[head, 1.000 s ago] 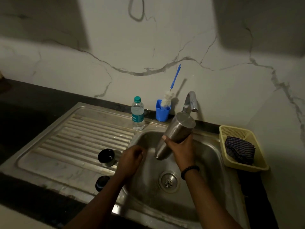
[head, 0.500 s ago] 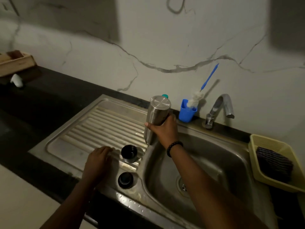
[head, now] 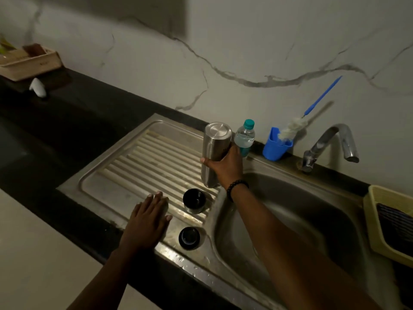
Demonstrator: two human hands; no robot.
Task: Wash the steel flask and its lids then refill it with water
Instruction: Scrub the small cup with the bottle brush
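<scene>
The steel flask (head: 213, 151) stands upside down, base up, on the ribbed drainboard (head: 138, 166) beside the sink bowl (head: 297, 215). My right hand (head: 225, 166) is wrapped around its middle. The steel cup lid (head: 194, 200) sits open side up just in front of the flask. The small black inner lid (head: 189, 237) lies nearer the front rim. My left hand (head: 149, 218) rests flat on the drainboard, fingers together, left of both lids, holding nothing.
A small water bottle (head: 244, 136), a blue cup (head: 276, 147) with a bottle brush (head: 312, 110) and the tap (head: 330, 143) line the back wall. A yellow basket (head: 375, 222) with a dark cloth sits right of the sink. A wooden tray (head: 29, 62) is far left.
My right hand carried the flask from under the tap, over the sink, left onto the drainboard, base up. My left hand left the sink edge and now lies flat on the drainboard.
</scene>
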